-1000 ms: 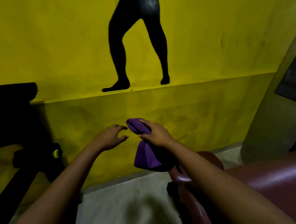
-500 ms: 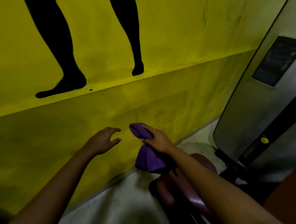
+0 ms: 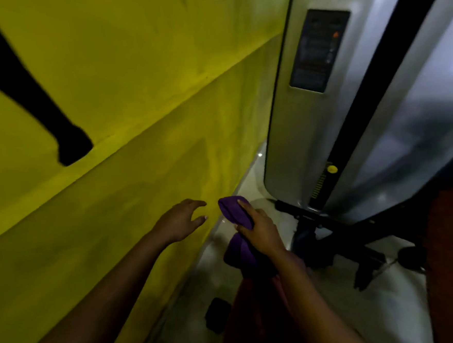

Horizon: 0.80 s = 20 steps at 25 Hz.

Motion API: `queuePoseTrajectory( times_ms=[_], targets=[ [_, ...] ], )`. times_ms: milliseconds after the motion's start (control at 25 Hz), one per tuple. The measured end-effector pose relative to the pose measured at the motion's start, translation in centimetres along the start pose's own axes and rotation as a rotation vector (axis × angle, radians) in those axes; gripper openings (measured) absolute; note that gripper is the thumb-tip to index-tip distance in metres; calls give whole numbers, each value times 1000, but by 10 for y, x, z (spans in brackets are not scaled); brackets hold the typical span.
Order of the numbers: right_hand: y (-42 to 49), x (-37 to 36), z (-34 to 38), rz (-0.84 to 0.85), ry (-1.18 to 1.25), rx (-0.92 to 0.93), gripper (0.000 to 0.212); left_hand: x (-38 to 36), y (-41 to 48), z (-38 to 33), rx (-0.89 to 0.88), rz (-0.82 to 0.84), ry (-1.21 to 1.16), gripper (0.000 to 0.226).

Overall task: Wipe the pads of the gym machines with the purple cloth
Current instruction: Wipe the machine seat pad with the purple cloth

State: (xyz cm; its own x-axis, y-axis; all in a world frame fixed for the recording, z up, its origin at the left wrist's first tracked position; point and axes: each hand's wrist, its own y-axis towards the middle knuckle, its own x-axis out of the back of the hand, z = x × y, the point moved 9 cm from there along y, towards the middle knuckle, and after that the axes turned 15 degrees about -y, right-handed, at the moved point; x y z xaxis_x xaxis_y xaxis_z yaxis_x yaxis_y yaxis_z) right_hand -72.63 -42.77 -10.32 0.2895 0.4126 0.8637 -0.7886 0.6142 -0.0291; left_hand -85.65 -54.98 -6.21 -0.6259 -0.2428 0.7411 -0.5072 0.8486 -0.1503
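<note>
From the head camera, the right hand grips the purple cloth. Its fingers curl round the bunched middle, so one end sticks up past the fingers and the other hangs below the palm. The cloth is held in the air above the near end of a dark red pad, which shows dimly under the right forearm. I cannot tell whether the hanging end touches it.

The left hand is just beside the cloth but apart from it, in front of the yellow wall. Its fingers are spread and loosely bent, holding nothing.

To the right a grey machine housing rises from the pale floor, with a black frame at its foot. A second reddish pad sits at the right edge.

No wiping stroke seems to be under way, since the cloth is bunched rather than pressed flat on a pad. Nothing shows which pads are already clean, so I judge both pads here as left to do.
</note>
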Motion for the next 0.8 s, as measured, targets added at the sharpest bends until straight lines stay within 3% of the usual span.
queuePoseTrajectory(
  times_ms=[280, 680, 800],
  targets=[
    [-2, 64, -89, -273, 50, -438, 66, -43, 123, -85, -242, 257, -111, 47],
    [-118, 157, -118, -915, 6, -892, 73, -168, 161, -284, -660, 708, -313, 48],
    [-138, 171, -120, -1047, -74, -1082, 74, -221, 156, -339, -675, 925, -378, 57]
  ],
)
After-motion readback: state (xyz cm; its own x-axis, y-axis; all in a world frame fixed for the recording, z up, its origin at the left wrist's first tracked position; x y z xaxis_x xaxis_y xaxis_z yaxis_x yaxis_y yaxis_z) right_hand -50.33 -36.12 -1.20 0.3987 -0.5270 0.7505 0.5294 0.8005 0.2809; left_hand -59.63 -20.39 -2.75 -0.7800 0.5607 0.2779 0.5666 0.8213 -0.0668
